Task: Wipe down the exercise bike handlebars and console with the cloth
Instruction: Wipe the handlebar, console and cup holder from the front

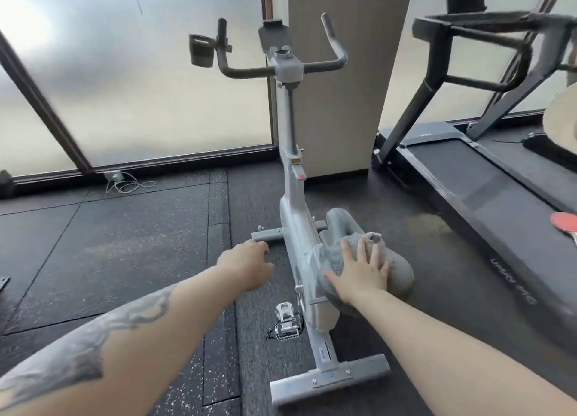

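Right hand [362,272]: I press flat fingers on the cloth [340,253], on the saddle [390,272].
Left hand [246,264]: loose, holding nothing.
Risk: I judge the cloth may slide off the saddle's edge; handlebars [249,71] untouched.

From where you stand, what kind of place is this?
Probably a small gym or home workout room: an exercise bike stands beside a treadmill, and the floor is dark speckled rubber matting.

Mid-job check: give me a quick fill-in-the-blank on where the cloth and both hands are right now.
1. The right hand presses the grey cloth flat onto the bike's ____.
2. The left hand holds ____.
3. The handlebars are touched by ____ hand.
4. To the bike's right stands a ____.

Missing words: saddle; nothing; neither; treadmill
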